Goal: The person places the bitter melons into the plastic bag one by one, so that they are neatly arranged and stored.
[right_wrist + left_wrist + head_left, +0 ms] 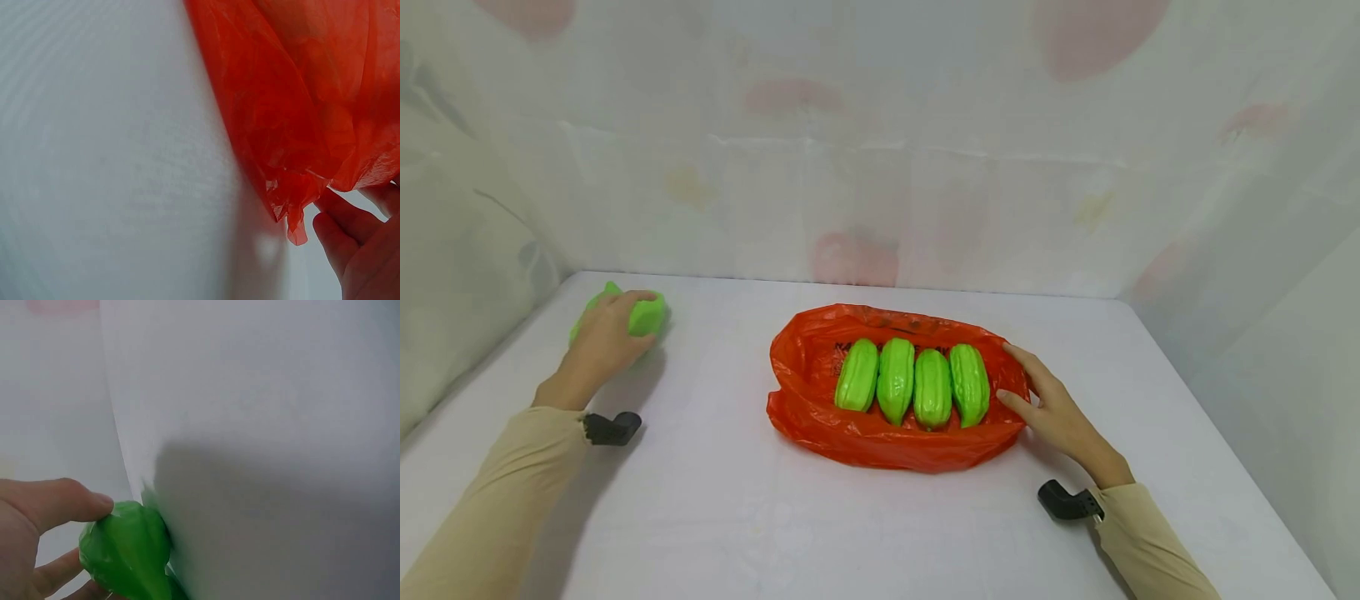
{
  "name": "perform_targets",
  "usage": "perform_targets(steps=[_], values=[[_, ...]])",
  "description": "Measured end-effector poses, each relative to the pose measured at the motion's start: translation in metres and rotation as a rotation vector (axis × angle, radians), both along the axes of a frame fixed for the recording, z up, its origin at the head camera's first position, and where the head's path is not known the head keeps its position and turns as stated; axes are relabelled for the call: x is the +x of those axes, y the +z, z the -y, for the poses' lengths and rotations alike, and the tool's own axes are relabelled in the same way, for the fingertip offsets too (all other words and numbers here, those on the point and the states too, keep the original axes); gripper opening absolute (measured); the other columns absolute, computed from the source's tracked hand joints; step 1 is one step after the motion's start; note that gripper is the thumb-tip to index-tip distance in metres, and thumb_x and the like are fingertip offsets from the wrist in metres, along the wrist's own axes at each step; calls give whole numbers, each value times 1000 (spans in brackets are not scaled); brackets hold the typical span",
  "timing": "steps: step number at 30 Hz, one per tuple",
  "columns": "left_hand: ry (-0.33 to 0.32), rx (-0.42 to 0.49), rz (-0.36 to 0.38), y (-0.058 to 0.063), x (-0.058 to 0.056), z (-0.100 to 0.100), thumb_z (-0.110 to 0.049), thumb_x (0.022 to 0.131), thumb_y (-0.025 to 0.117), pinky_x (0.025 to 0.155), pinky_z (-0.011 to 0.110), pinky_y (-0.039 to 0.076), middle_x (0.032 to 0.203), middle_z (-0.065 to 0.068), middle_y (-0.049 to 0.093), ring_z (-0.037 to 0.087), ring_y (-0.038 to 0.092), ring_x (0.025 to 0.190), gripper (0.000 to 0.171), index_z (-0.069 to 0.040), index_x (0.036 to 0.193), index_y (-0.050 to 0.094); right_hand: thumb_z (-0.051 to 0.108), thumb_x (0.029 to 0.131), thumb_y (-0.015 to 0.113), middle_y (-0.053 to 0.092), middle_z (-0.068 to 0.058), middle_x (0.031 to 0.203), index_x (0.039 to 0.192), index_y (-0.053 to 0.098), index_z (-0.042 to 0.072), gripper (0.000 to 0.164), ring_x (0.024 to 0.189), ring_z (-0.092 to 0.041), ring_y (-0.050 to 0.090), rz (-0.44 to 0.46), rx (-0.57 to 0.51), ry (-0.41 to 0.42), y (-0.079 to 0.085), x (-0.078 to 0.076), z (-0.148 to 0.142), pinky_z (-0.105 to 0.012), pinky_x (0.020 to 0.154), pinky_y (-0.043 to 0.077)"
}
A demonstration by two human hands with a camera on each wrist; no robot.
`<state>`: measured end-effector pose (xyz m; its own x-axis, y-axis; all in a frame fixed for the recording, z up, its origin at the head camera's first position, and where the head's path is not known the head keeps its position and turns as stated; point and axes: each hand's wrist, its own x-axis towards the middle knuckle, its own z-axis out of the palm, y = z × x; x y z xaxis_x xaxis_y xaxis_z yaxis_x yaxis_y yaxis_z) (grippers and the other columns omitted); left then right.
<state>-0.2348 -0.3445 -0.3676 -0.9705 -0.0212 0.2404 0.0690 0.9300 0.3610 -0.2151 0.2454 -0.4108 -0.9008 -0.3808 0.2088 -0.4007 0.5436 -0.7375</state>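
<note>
At the far left corner of the table, my left hand [604, 327] grips a green gourd [647, 315], thumb on one side and fingers over it. More green shows past the knuckles. The left wrist view has the thumb pressed on the gourd's smooth, lobed top [128, 547], with the other fingers partly hidden behind it. Near the middle lies a red plastic bag [880, 446], spread wide at the mouth. Several ribbed green bitter gourds [895, 379] lie side by side in it. My right hand [1060, 417] rests at the bag's right end, thumb and fingers spread apart against the plastic.
A white cloth covers the table [715, 517]. Pale patterned sheeting [925, 167] stands behind it and along both sides. Dark wrist-camera mounts [612, 428] stick out by each sleeve, close over the tabletop.
</note>
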Motion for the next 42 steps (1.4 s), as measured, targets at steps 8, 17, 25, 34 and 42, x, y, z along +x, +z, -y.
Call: perform_targets(steps=[8,17,25,34,42], values=[[-45,22,82,1,-4,-5,0,79,67,86,72,38,133,51,30,62,36,115,70,5,142,36,14,98,61,32,-23,157,154,29,4,66,143,-47,34,-1,5,-12,0,-1,-1,-61,110,34],[-49,19,277,7,-6,-9,-2,84,62,99,72,35,138,49,29,58,37,121,77,10,148,20,14,97,61,32,-23,157,153,29,3,66,143,-47,34,2,0,-9,-1,-1,0,-60,109,36],[-79,60,298,6,-5,-12,-10,93,58,104,71,30,142,46,31,60,35,129,68,5,148,22,14,98,61,32,-23,157,154,29,4,66,143,-46,34,4,-2,-4,0,-1,0,-60,110,35],[-106,49,231,7,-1,-16,-18,94,62,100,72,35,141,45,36,62,38,126,62,1,145,32,15,98,61,32,-23,157,154,29,4,65,143,-47,34,4,10,-5,0,-1,0,-62,110,35],[-119,50,179,9,0,-22,-26,96,64,95,71,39,135,46,43,63,42,122,62,-1,145,35,15,98,61,31,-23,157,154,29,5,65,144,-47,33,13,6,-8,-1,-2,0,-62,110,34]])
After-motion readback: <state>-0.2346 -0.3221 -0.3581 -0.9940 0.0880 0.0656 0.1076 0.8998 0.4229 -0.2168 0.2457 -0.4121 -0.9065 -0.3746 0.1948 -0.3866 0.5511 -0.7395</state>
